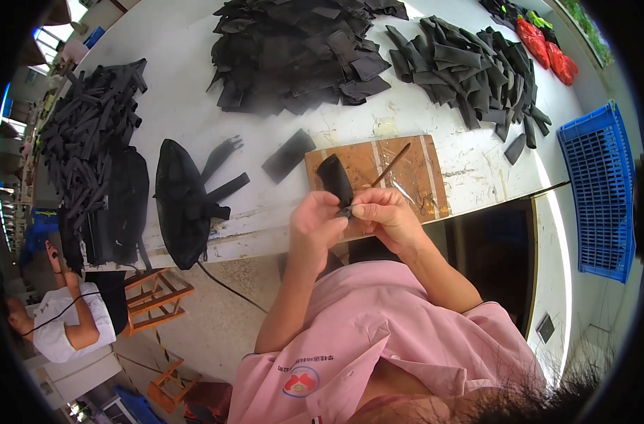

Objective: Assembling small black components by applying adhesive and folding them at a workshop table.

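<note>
Both of my hands meet in front of me, just over the near edge of a brown board [424,187]. Between them is a small black fabric piece [336,178], its wide end standing up away from me. My left hand [316,219] pinches its lower end from the left. My right hand [384,215] grips the same end with thumb and fingers. A thin brown stick-like tool [392,165] lies slanted on the board beyond my right hand. Left of the board, a flat black fabric piece [288,155] rests on the white table [258,205].
A black pouch with straps and a buckle [182,198] lies left. Piles of black fabric pieces stand at the far left [96,141], back middle [286,56] and back right [470,71]. A blue crate [601,191] is at right. Another person [71,321] works at lower left near a wooden stool [156,300].
</note>
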The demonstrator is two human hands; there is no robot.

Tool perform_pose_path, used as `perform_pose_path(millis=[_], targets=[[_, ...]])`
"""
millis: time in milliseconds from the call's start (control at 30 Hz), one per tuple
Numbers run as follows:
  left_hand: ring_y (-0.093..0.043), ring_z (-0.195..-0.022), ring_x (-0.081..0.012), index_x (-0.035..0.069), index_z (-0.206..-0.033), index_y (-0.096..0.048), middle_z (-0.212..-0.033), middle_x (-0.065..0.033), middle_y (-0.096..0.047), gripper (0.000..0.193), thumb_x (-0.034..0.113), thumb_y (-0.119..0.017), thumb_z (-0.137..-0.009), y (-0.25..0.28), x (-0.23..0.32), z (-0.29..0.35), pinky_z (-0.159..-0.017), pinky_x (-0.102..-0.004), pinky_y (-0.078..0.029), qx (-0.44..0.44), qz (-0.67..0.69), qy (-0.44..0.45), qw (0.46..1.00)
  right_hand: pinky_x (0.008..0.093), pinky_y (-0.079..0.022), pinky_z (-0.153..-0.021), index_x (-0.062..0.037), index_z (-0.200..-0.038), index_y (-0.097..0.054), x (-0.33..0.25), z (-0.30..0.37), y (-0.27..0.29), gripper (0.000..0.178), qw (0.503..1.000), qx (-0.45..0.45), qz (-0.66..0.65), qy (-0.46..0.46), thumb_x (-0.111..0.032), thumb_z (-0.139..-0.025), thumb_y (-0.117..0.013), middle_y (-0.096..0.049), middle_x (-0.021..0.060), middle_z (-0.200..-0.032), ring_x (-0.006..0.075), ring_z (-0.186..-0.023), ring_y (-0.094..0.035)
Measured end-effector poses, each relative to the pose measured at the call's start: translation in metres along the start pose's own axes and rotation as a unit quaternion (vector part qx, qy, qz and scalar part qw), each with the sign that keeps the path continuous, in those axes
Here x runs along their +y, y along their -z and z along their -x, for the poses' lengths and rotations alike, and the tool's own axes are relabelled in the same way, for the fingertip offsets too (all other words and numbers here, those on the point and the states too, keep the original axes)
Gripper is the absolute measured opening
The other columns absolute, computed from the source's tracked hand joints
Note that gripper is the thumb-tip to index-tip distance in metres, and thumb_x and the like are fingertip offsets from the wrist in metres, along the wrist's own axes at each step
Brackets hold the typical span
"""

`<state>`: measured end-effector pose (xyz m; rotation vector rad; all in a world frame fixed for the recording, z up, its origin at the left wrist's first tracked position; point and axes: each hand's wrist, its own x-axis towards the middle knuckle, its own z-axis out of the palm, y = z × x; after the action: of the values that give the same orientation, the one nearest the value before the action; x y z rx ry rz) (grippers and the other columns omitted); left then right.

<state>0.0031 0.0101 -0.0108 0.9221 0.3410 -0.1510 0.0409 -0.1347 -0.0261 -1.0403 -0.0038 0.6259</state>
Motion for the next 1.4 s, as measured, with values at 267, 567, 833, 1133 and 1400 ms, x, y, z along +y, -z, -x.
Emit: perform_pose_path(millis=[267,567,833,1133,1400], targets=[[-0.047,-0.051,-0.003,-0.003,-0.095,-0.048,-0.078,-0.01,-0.061,0.026,-0.012,-0.051,-0.071,-0.001,-0.029,-0.014,-0.043,-0.0154,-0.035,0.13,-0.234,-0.314,0.911,0.0187,-0.035,-0.05,-0.0091,-0.076,-0.052,0.009,-0.004,-0.002,0.016,0.998,-0.04,-0.042,-0.035,-0.023,-0.084,-0.056,-0.047,-0.0045,-0.064,0.0051,-0.054,-0.041],[-0.049,-0.057,-0.0042,-0.003,-0.108,-0.046,-0.08,-0.0076,-0.06,0.035,-0.007,-0.053,-0.074,-0.027,0.008,0.02,-0.047,-0.0157,-0.035,-0.129,-0.018,-0.038,0.991,0.0206,-0.04,-0.065,-0.0069,-0.08,-0.055,-0.005,0.011,-0.003,0.013,0.985,-0.051,-0.139,0.089,-0.019,-0.083,-0.058,-0.052,-0.002,-0.08,0.0075,-0.076,-0.049],[-0.05,-0.073,-0.0049,0.002,-0.087,-0.058,-0.086,-0.0033,-0.056,0.009,-0.004,-0.054,-0.081,-0.056,0.001,0.012,-0.06,-0.0167,-0.04,0.001,-0.354,-0.382,0.854,0.0241,-0.039,-0.06,-0.0006,-0.076,-0.051,-0.053,0.024,-0.003,0.013,0.899,0.03,0.299,0.318,-0.011,-0.082,-0.055,-0.053,0.0044,-0.079,0.0129,-0.069,-0.048],[-0.036,-0.045,-0.0015,0.002,-0.092,-0.045,-0.083,-0.0145,-0.058,0.014,-0.005,-0.049,-0.08,-0.097,0.059,-0.008,-0.039,-0.0157,-0.026,-0.191,0.128,-0.071,0.971,0.0186,-0.035,-0.046,-0.002,-0.074,-0.053,-0.128,0.022,-0.015,0.026,0.971,-0.043,0.17,0.162,-0.025,-0.086,-0.053,-0.048,-0.0023,-0.062,0.0036,-0.053,-0.043],[-0.024,-0.034,-0.0018,-0.003,-0.109,-0.046,-0.085,-0.0122,-0.059,0.025,0.004,-0.041,-0.086,-0.064,0.035,-0.047,-0.033,-0.0173,-0.019,-0.229,0.276,0.102,0.928,0.0194,-0.024,-0.043,-0.0041,-0.071,-0.053,-0.1,-0.019,0.025,0.031,0.991,-0.066,0.112,0.01,-0.032,-0.085,-0.055,-0.038,-0.0034,-0.055,0.0051,-0.049,-0.031]])
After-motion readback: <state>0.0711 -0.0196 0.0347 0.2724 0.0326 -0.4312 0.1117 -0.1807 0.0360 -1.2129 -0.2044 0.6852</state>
